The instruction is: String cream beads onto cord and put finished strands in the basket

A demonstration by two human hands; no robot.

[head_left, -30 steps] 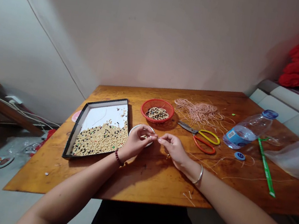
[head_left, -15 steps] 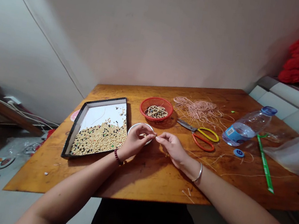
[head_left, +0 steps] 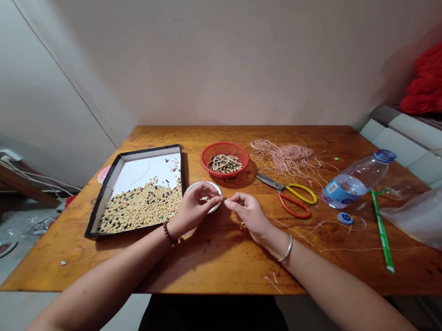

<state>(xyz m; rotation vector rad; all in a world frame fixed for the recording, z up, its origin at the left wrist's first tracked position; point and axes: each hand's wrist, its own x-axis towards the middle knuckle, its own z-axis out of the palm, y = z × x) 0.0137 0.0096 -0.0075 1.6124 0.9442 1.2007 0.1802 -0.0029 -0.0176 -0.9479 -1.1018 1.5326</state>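
Note:
My left hand (head_left: 198, 207) is closed in a pinch, thumb against forefinger, over the near side of a small white bowl (head_left: 220, 191). Facing it, my right hand (head_left: 247, 213) also pinches, its fingertips almost meeting the left ones. What lies between the fingertips is too small to make out. The hand hides much of the bowl. Left of my hands is a black-rimmed tray (head_left: 139, 162) holding many cream beads (head_left: 142, 206) mixed with dark and coloured ones. Beyond my hands stands a red plastic basket (head_left: 205, 164) with strung beads inside.
Scissors (head_left: 285, 188) with yellow and orange handles lie right of the basket, before a tangle of pink cord (head_left: 286, 156). Farther right are a water bottle (head_left: 346, 189), its blue cap (head_left: 345, 218), a green strip (head_left: 383, 232) and a plastic bag (head_left: 432, 220).
The whole view has shifted slightly, so the table items appear a little farther left. Both hands keep their pinch, fingertips close together over the same spot.

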